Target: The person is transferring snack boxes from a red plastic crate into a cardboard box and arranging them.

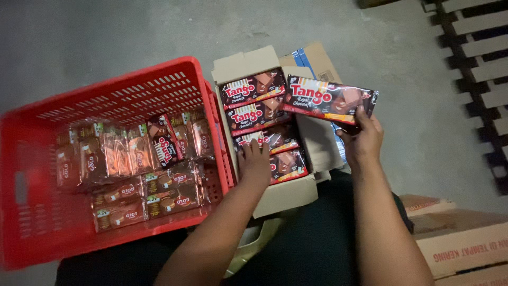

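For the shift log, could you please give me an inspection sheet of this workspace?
Surface: grey concrete floor.
Job's things: open carton with dark snack packs; red crate holding wrapped packs.
Clutter: brown boxes at right.
Hands: left hand rests on packs in the carton; right hand holds one pack above it.
Cables: nothing seen.
Surroundings: wooden pallet top right.

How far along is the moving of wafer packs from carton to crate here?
Done: the red crate already holds several snack packs. In hand: the right hand lifts one dark wafer pack; the left hand rests on packs in the open carton. Left: about four packs remain inside.
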